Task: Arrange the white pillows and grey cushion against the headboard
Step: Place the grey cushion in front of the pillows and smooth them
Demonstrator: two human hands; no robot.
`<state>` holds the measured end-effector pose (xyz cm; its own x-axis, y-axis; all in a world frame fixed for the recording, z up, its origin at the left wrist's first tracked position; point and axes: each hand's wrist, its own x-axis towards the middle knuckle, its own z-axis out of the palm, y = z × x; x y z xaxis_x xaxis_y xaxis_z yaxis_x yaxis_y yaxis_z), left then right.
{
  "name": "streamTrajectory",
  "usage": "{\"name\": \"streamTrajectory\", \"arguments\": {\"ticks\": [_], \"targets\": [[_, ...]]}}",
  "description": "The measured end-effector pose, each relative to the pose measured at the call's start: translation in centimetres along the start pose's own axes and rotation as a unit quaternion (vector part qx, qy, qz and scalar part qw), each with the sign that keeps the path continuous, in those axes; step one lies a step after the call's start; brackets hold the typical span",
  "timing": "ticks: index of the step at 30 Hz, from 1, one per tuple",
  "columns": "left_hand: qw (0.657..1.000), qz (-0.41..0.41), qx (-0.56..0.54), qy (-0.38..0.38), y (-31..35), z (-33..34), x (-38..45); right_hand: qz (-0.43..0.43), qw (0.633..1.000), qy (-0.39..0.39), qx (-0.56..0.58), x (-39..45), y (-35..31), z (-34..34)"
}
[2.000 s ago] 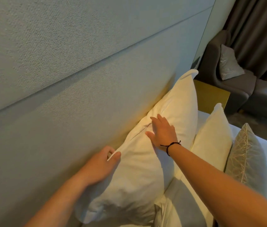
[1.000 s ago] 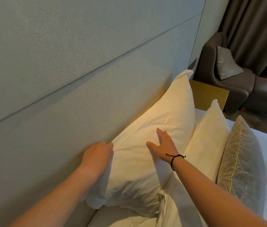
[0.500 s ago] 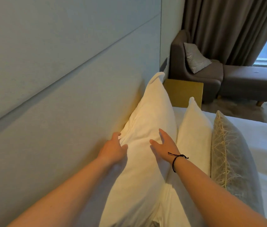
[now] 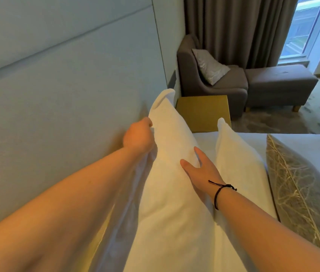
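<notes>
A large white pillow (image 4: 171, 138) stands on edge beside the pale padded headboard (image 4: 66, 91). My left hand (image 4: 138, 137) grips its back edge, between pillow and headboard. My right hand (image 4: 200, 169), with a black cord on the wrist, lies flat and spread against the pillow's front face. A second white pillow (image 4: 235, 154) stands upright just to the right of it. The grey cushion (image 4: 296, 193) with a pale branch pattern leans at the right, in front of the second pillow.
A yellow-topped nightstand (image 4: 204, 112) sits beyond the pillows. Behind it stand a grey armchair (image 4: 190, 75) with a patterned cushion and a grey footstool (image 4: 280, 85). Dark curtains and a window are at the back right. White bed sheet (image 4: 312, 152) spreads right.
My view has swung right, toward the window. My left hand has slid further along the big pillow's back edge and closed on it. My right hand stays flat on its front.
</notes>
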<state>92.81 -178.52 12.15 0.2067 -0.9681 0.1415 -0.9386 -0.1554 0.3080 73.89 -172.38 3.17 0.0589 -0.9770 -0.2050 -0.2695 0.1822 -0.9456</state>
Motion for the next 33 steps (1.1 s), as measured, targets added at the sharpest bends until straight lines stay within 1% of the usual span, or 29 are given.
{"name": "streamTrajectory", "arguments": {"ticks": [1,2,3,4,5,7,9,10,13,15,16,19,21,23,25,28,30,33], "targets": [[0.991,0.049,0.126,0.017,-0.1,-0.3,0.7,0.001,1.000,-0.004,0.011,0.3,0.2,0.1],[0.970,0.088,0.225,0.026,-0.1,-0.6,1.4,-0.002,1.000,-0.008,0.018,0.5,0.4,0.1],[0.955,0.096,0.280,0.024,-0.1,-0.8,2.0,-0.006,1.000,-0.010,0.020,0.7,0.7,0.1],[0.949,0.093,0.300,0.013,0.0,-0.8,2.6,-0.008,1.000,-0.011,0.022,0.9,0.9,0.1],[0.955,0.082,0.285,0.001,0.1,-0.6,3.3,-0.008,1.000,-0.012,0.025,1.0,1.1,0.1],[0.978,0.064,0.195,-0.042,0.4,0.3,4.6,-0.014,0.999,-0.017,0.024,1.0,1.6,0.3],[0.992,0.042,0.053,-0.109,1.0,1.0,5.9,-0.017,0.999,-0.026,0.011,0.7,1.7,0.5],[0.992,0.028,-0.023,-0.123,1.4,1.1,6.7,-0.015,0.999,-0.031,0.011,0.4,1.7,0.4],[0.969,0.015,-0.209,-0.131,2.9,1.1,8.8,0.003,0.999,-0.035,0.029,0.2,1.7,0.1],[0.952,0.000,-0.273,-0.140,3.8,1.2,10.0,0.013,0.998,-0.035,0.048,0.0,1.7,-0.2],[0.952,-0.008,-0.272,-0.140,4.2,1.5,10.6,0.013,0.998,-0.038,0.051,-0.2,1.8,-0.3],[0.972,-0.018,-0.197,-0.127,4.6,2.3,12.7,0.014,0.997,-0.050,0.052,-1.0,2.0,-0.8],[0.988,-0.025,-0.122,-0.086,4.5,2.4,13.8,0.007,0.997,-0.057,0.058,-1.5,2.3,-0.7],[0.996,-0.056,-0.043,-0.048,4.2,2.1,14.7,0.001,0.997,-0.062,0.051,-2.0,2.5,-0.6],[0.995,-0.080,-0.010,-0.051,4.2,2.1,14.7,-0.005,0.997,-0.067,0.031,-2.5,2.8,-0.2],[0.994,-0.066,0.022,-0.083,4.1,2.8,13.4,-0.010,0.998,-0.069,0.004,-3.4,3.3,0.4],[0.993,-0.060,0.075,-0.075,4.0,3.0,12.7,-0.012,0.998,-0.068,-0.003,-3.9,3.5,0.6],[0.980,-0.040,0.175,-0.081,3.9,2.9,11.6,-0.012,0.998,-0.067,-0.013,-4.4,3.7,0.8]]}}
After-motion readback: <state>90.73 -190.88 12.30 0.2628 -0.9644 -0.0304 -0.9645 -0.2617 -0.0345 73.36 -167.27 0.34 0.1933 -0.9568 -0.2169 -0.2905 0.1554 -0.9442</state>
